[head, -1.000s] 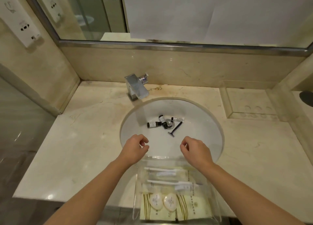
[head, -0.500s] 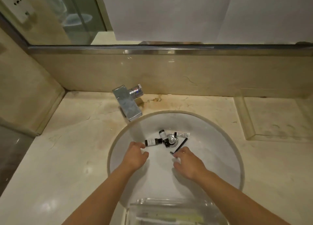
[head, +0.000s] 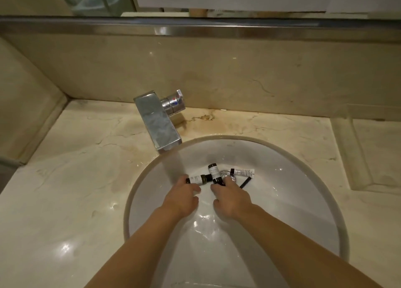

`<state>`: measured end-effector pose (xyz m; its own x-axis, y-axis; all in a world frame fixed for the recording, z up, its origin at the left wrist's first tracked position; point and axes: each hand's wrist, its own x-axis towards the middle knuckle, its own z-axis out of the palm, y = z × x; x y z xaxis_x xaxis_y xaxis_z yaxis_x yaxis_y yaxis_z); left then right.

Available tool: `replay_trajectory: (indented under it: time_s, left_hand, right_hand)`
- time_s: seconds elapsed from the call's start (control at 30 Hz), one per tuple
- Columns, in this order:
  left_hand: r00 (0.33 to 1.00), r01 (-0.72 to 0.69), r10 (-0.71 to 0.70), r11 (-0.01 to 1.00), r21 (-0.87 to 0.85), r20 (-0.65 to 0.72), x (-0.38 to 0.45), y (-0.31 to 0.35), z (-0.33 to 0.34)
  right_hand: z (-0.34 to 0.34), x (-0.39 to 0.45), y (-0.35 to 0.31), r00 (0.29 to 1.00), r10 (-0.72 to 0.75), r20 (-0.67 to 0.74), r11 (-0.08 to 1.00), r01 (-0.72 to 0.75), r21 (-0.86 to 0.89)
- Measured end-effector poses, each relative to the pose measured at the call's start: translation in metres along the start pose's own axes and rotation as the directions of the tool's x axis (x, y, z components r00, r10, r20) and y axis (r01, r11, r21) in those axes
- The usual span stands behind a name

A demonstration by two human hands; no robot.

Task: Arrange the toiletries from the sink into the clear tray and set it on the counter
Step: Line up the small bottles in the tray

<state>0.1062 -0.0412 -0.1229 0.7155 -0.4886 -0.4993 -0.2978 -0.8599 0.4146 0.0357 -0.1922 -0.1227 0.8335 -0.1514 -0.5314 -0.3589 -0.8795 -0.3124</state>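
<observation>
In the white sink (head: 303, 201), several toiletries lie around the drain. A small white-labelled bottle (head: 198, 178) lies crosswise; my left hand (head: 181, 198) pinches its left end between fingers and thumb. A dark brown bottle (head: 214, 172) lies beside it, and my right hand (head: 231, 196) closes its fingertips on that bottle's near end. To the right lie a small white tube (head: 244, 172) and a black razor (head: 245, 182), the razor partly hidden by my right hand. The clear tray is out of view.
A chrome faucet (head: 158, 125) juts over the sink's far left rim. The beige marble counter (head: 65, 190) surrounds the basin, with a raised ledge (head: 373, 148) at right. A backsplash and mirror frame (head: 195, 27) stand behind.
Both hands have gone from above the tray forward and down into the sink and now touch the two bottles. The view has tilted forward, so the tray has dropped out of sight.
</observation>
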Motion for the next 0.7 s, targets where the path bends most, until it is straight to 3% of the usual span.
replay_trajectory:
  time_s: [0.23,0.43,0.57,0.7]
  left_hand:
    - [1.000,-0.027,0.028,0.995,0.097,-0.004,-0.007,-0.003,0.006]
    - [0.997,-0.013,0.006,0.996,-0.088,-0.083,-0.019,0.002,-0.004]
    - [0.989,0.117,-0.135,0.963,-0.241,-0.059,-0.026,0.002,-0.010]
    - [0.977,0.171,-0.209,0.881,-0.441,-0.039,-0.033,-0.002,-0.016]
  right_hand:
    - [0.008,0.006,-0.001,0.996,0.029,-0.087,0.999,-0.025,0.039]
    - [0.006,-0.006,0.002,0.979,0.056,-0.196,0.991,-0.031,0.127]
    - [0.007,-0.011,-0.003,0.985,0.013,-0.170,1.000,-0.008,0.029]
    - [0.012,-0.009,-0.011,0.997,-0.065,-0.051,0.986,0.056,-0.156]
